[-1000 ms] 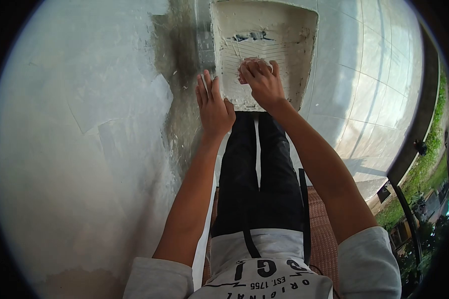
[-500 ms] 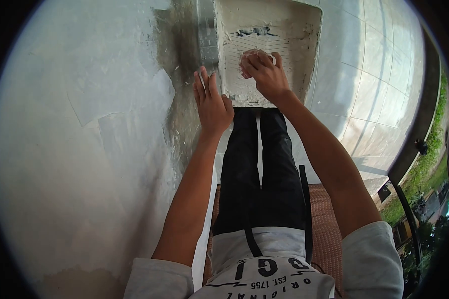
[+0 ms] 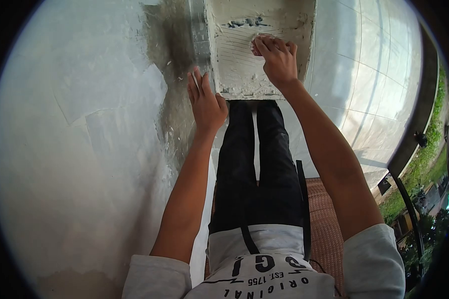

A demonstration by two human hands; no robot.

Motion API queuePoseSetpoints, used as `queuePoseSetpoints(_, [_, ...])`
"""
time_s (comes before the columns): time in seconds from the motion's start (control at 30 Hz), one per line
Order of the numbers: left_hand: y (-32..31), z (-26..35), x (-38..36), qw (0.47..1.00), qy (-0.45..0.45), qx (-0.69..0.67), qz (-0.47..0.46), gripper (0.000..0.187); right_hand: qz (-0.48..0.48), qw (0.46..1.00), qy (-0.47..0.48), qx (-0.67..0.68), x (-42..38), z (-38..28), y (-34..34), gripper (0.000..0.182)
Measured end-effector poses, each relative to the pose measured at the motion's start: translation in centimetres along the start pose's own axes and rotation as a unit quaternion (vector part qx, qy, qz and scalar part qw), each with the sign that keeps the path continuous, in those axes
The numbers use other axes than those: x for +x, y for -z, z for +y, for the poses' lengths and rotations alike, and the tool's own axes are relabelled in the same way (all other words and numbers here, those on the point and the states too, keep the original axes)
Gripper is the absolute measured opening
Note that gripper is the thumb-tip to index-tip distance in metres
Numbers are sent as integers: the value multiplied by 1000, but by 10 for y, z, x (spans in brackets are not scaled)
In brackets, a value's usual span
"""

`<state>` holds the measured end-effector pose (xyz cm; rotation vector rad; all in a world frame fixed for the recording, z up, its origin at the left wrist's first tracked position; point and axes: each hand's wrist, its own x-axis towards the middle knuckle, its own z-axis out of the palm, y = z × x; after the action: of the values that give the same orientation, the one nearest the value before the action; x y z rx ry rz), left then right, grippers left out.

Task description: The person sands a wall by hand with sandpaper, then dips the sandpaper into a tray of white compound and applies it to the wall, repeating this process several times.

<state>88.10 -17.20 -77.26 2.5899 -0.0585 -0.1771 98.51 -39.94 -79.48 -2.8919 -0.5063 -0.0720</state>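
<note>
My right hand [image 3: 280, 62] is closed around a pinkish-red wad [image 3: 262, 44] smeared with white, its exact kind unclear. It is over the ridged floor of a paste-coated tray [image 3: 234, 74], right of the middle. A dark torn-looking mark [image 3: 247, 22] shows across the tray farther up. My left hand [image 3: 207, 102] lies with fingers stretched out just outside the tray's lower left corner, near the foot of the wall. A thin pale sliver shows between its fingers.
A wall [image 3: 85, 149] with white and grey plaster patches rises on the left, with a grey strip [image 3: 199, 37] along its base. My black-trousered legs [image 3: 244, 159] extend toward the tray. Pale floor tiles [image 3: 364, 74] lie right; a reddish woven mat [image 3: 324, 209] is under me.
My right hand has moved right and slightly up across the tray with the wad. My left hand stays by the tray's left corner. The whole view has shifted slightly.
</note>
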Motion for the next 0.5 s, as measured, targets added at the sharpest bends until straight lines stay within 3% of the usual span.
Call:
queuePoseSetpoints(0.13, [15, 10, -3, 1000, -4, -1, 3, 74, -57, 997, -24, 55, -54, -33, 12, 45])
queuePoseSetpoints(0.2, [28, 19, -2, 1000, -2, -1, 18, 72, -132, 979, -66, 141, -51, -34, 32, 41])
queuePoseSetpoints(0.23, [35, 24, -1, 1000, 4, -1, 22, 69, -121, 981, -60, 138, -48, -34, 44, 41])
queuePoseSetpoints(0.33, [59, 41, 1, 999, 12, -6, 41, 69, -178, 896, -265, 308, -30, -36, 80, 35])
queuePoseSetpoints(0.37, [67, 47, 0, 998, 11, -1, 58, 69, -169, 901, -250, 311, -30, -33, 82, 35])
queuePoseSetpoints(0.43, [85, 61, -1, 997, 26, -7, 70, 69, -95, 735, -326, 587, -29, -29, 88, 33])
queuePoseSetpoints(0.47, [94, 68, -2, 996, 37, -15, 80, 69, -116, 670, -363, 637, -27, -29, 108, 31])
queuePoseSetpoints(0.5, [104, 75, -3, 994, 39, -10, 102, 69, -140, 644, -352, 664, -25, -28, 127, 30])
